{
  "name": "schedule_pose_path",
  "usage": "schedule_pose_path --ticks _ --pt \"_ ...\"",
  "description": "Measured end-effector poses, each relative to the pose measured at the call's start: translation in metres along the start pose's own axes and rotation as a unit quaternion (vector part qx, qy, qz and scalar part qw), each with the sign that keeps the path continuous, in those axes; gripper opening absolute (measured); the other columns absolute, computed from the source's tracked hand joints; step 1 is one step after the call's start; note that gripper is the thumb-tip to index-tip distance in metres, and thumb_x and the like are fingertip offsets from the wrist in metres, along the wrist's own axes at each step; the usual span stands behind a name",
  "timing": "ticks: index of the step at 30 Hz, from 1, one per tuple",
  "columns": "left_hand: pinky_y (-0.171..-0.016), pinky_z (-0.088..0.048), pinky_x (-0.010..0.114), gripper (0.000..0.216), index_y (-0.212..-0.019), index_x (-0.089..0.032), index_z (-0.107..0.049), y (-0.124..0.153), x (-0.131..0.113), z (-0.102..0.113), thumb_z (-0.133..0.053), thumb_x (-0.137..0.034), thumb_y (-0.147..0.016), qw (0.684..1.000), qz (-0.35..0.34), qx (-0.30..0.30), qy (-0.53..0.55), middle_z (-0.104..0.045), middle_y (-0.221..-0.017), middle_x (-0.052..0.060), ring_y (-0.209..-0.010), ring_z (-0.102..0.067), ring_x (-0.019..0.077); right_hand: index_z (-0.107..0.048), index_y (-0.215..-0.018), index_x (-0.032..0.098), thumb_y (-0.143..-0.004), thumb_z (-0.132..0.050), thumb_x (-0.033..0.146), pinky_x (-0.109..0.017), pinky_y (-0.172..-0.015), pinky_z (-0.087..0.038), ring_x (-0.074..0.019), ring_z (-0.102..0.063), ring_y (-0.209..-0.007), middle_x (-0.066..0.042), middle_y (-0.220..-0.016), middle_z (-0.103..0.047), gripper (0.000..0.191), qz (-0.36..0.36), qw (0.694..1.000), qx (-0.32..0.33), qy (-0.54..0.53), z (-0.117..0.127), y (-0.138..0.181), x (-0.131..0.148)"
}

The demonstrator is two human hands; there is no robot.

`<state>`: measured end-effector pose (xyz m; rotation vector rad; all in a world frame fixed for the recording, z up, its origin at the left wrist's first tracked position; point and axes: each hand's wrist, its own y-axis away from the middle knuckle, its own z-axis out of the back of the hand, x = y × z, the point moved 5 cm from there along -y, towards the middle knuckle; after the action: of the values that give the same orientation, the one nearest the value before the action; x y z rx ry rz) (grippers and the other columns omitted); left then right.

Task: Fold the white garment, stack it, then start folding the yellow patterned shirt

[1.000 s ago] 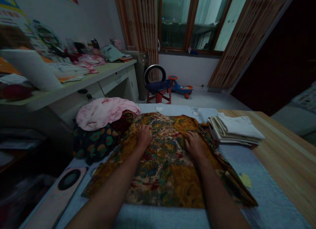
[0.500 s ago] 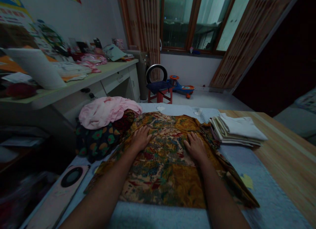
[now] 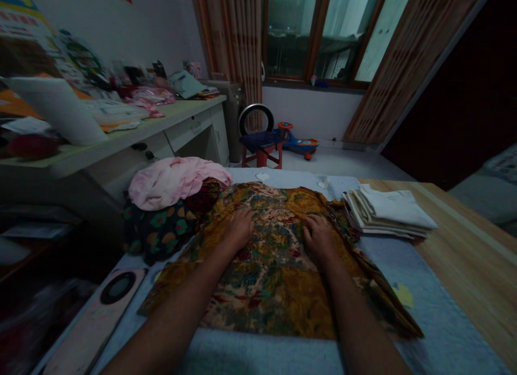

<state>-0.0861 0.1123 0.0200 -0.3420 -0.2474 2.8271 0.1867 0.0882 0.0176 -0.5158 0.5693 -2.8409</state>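
A patterned yellow-brown garment (image 3: 274, 278) lies spread flat on a pale blue cloth-covered table (image 3: 440, 332). My left hand (image 3: 239, 228) rests on the garment's upper left part, palm down, fingers stretched forward. My right hand (image 3: 318, 236) presses flat on its upper right part, fingers apart. Neither hand holds anything. Both forearms reach across the lower half of the garment.
A heap of pink and dark flowered clothes (image 3: 172, 200) lies to the left. A stack of folded pale cloths (image 3: 388, 213) sits to the right on the wooden tabletop (image 3: 476, 267). A cluttered desk (image 3: 121, 132) stands left; a red stool (image 3: 260, 146) and toy car beyond.
My left hand has slid a little to the right and inward on the garment. The right hand stays almost in place, still flat on the cloth.
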Motion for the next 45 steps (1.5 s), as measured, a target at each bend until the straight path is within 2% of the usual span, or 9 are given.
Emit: schedule_pose_path --ticks 6,11,15,20,25,29,32,38,45 --pt "-0.113 -0.034 0.045 0.04 -0.134 -0.022 -0.052 0.011 -0.005 -0.011 -0.049 -0.033 -0.095 0.999 -0.016 -0.001 0.032 -0.05 -0.146 0.009 -0.137 -0.041 0.0261 -0.069 -0.108 0.019 -0.092 -0.048 0.023 -0.035 -0.097 -0.039 -0.0224 -0.054 -0.108 -0.009 -0.112 -0.066 0.027 -0.007 0.998 0.054 -0.024 -0.005 0.003 0.006" --pt "-0.105 -0.04 0.041 0.035 -0.128 -0.021 -0.055 -0.005 0.0 -0.001 -0.042 -0.035 -0.099 0.999 0.025 0.005 0.037 -0.059 -0.135 0.009 -0.126 -0.051 0.0251 -0.07 -0.103 0.018 -0.094 -0.042 0.021 -0.033 -0.097 -0.039 -0.0223 -0.056 -0.105 -0.01 -0.109 -0.068 0.03 -0.064 0.997 0.045 0.011 -0.001 -0.002 -0.007" --pt "-0.101 -0.043 0.04 0.029 -0.119 -0.02 -0.06 -0.018 0.008 0.002 -0.04 -0.026 -0.098 0.997 0.07 -0.009 0.02 -0.063 -0.127 0.009 -0.12 -0.055 0.0247 -0.071 -0.107 0.017 -0.089 -0.039 0.011 -0.03 -0.1 -0.038 -0.0215 -0.056 -0.112 -0.01 -0.118 -0.068 0.037 -0.092 0.993 0.065 0.029 -0.005 -0.003 -0.019" --pt "-0.105 -0.039 0.044 0.037 -0.128 -0.022 -0.055 -0.017 0.015 -0.005 -0.047 -0.022 -0.092 0.995 0.083 -0.047 0.008 -0.058 -0.136 0.009 -0.127 -0.048 0.0252 -0.064 -0.125 0.011 -0.088 -0.036 0.009 -0.03 -0.111 -0.031 -0.0214 -0.049 -0.129 -0.011 -0.138 -0.059 0.047 -0.114 0.989 0.084 0.052 -0.007 0.001 -0.03" --pt "-0.11 -0.034 0.048 0.044 -0.135 -0.022 -0.051 -0.018 0.018 -0.01 -0.05 -0.033 -0.092 0.995 0.086 -0.036 0.02 -0.052 -0.144 0.01 -0.134 -0.043 0.0267 -0.053 -0.137 0.009 -0.093 -0.04 0.023 -0.037 -0.116 -0.026 -0.0259 -0.039 -0.139 -0.015 -0.15 -0.046 0.049 -0.124 0.981 0.118 0.094 -0.005 0.004 -0.031" --pt "-0.114 -0.03 0.047 0.045 -0.136 -0.022 -0.05 -0.018 0.018 -0.007 -0.047 -0.038 -0.094 0.994 0.103 0.007 0.042 -0.048 -0.148 0.011 -0.139 -0.04 0.026 -0.047 -0.143 0.009 -0.096 -0.039 0.033 -0.041 -0.116 -0.026 -0.0284 -0.033 -0.143 -0.016 -0.155 -0.038 0.053 -0.131 0.976 0.134 0.112 -0.003 0.005 -0.028" --pt "-0.115 -0.03 0.048 0.046 -0.138 -0.019 -0.048 -0.006 0.008 0.002 -0.043 -0.035 -0.096 0.994 0.091 0.03 0.049 -0.044 -0.151 0.012 -0.141 -0.038 0.0259 -0.046 -0.144 0.009 -0.097 -0.038 0.037 -0.042 -0.116 -0.025 -0.0289 -0.032 -0.144 -0.016 -0.156 -0.036 0.055 -0.132 0.974 0.142 0.117 -0.003 0.005 -0.027" --pt "-0.119 -0.023 0.053 0.05 -0.144 -0.021 -0.044 0.047 -0.03 0.003 -0.043 -0.04 -0.097 0.998 -0.01 0.066 0.02 -0.039 -0.156 0.009 -0.147 -0.029 0.0269 -0.044 -0.145 0.01 -0.098 -0.036 0.045 -0.041 -0.117 -0.022 -0.0283 -0.029 -0.146 -0.016 -0.158 -0.032 0.059 -0.134 0.97 0.158 0.127 -0.008 0.007 -0.03" --pt "-0.12 -0.022 0.053 0.057 -0.146 -0.022 -0.042 0.065 -0.033 -0.006 -0.045 -0.048 -0.095 0.998 -0.031 0.058 0.02 -0.034 -0.159 0.009 -0.148 -0.025 0.0277 -0.038 -0.149 0.011 -0.095 -0.039 0.053 -0.044 -0.117 -0.022 -0.0303 -0.026 -0.146 -0.017 -0.159 -0.029 0.068 -0.134 0.965 0.185 0.127 -0.01 0.002 -0.035"
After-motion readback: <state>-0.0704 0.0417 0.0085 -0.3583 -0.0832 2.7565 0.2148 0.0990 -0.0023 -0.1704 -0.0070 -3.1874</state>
